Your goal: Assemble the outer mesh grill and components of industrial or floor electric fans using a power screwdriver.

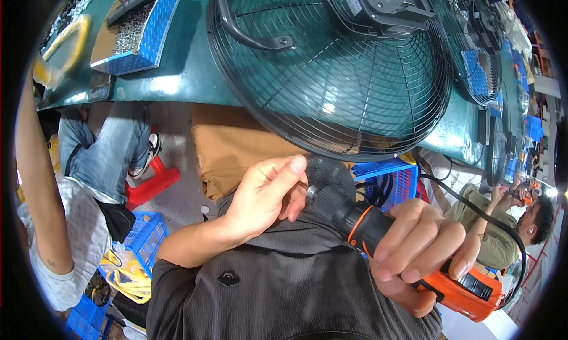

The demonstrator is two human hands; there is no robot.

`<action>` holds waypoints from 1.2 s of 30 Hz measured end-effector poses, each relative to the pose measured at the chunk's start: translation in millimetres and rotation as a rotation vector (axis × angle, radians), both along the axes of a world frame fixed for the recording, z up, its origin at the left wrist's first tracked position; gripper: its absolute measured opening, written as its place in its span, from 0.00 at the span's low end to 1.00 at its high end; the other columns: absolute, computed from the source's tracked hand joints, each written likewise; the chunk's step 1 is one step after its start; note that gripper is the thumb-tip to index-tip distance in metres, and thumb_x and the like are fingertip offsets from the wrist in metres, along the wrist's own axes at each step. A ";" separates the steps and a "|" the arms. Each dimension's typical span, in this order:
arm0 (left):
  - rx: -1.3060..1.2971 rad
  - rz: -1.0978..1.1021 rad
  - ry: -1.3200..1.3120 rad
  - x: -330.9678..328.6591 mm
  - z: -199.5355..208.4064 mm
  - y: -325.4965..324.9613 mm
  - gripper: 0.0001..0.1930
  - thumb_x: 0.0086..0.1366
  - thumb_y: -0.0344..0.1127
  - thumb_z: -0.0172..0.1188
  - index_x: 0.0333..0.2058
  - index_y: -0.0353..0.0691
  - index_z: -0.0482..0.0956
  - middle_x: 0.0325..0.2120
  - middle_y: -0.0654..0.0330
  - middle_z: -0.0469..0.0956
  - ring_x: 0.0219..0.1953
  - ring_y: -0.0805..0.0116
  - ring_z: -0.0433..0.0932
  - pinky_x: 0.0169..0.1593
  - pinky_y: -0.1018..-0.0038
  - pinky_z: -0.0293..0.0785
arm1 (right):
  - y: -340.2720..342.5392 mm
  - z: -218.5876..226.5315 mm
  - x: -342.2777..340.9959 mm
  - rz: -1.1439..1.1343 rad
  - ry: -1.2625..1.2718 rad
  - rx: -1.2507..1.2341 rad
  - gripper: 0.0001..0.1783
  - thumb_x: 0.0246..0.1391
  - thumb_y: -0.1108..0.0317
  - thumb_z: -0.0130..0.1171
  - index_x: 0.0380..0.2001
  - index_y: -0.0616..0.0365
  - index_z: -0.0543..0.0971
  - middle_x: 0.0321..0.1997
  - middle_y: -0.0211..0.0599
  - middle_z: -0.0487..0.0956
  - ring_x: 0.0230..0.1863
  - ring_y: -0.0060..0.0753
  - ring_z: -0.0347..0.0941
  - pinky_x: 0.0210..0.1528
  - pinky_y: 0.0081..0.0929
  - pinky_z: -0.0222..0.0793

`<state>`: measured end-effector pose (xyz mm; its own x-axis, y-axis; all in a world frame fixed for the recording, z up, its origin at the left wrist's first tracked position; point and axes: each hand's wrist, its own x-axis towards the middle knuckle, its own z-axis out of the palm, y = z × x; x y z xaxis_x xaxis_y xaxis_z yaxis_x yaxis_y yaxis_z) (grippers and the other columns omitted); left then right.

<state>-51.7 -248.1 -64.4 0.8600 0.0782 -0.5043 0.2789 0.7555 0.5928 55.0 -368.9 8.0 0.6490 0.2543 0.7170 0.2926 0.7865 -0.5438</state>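
Note:
My right hand (414, 251) grips an orange and black electric screwdriver (467, 287) with a black cable (473, 210) trailing to the right. My left hand (263, 192) pinches the screwdriver's metal tip (312, 191) between thumb and fingers, just below the rim of a large black wire fan guard (331, 73). The guard lies on a green workbench (183, 73), with a black motor housing (378, 5) at its centre and a black handle (248, 32) on its left side.
A blue box of screws (139, 32) stands on the bench at the left. A seated person in jeans (106, 150) is at my left by a red stool (151, 183). Another person (520, 221) sits at the right. Blue crates (387, 180) and more fan guards (479, 50) are nearby.

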 end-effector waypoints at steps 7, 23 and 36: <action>-0.358 -0.083 -0.162 -11.8 -5.2 14.9 0.19 0.72 0.39 0.39 0.46 0.29 0.73 0.25 0.44 0.78 0.17 0.73 0.65 0.21 0.80 0.60 | -1.9 -2.8 -9.1 -0.086 -0.013 0.050 0.20 0.47 0.71 0.64 0.40 0.63 0.67 0.22 0.34 0.72 0.14 0.26 0.73 0.15 0.19 0.73; -0.557 0.153 -0.047 -5.5 -3.9 14.0 0.14 0.72 0.36 0.48 0.50 0.37 0.74 0.29 0.61 0.75 0.19 0.81 0.64 0.21 0.85 0.59 | 18.1 3.5 0.8 -0.065 -0.101 -0.011 0.20 0.45 0.71 0.66 0.40 0.63 0.68 0.21 0.32 0.71 0.14 0.24 0.71 0.16 0.18 0.72; -0.900 0.094 -0.339 -18.6 -19.4 24.2 0.26 0.67 0.25 0.45 0.64 0.33 0.56 0.39 0.52 0.76 0.24 0.74 0.71 0.25 0.82 0.64 | 38.0 23.3 43.2 0.150 -0.103 -0.347 0.23 0.49 0.65 0.63 0.45 0.59 0.65 0.27 0.32 0.71 0.16 0.22 0.69 0.21 0.20 0.71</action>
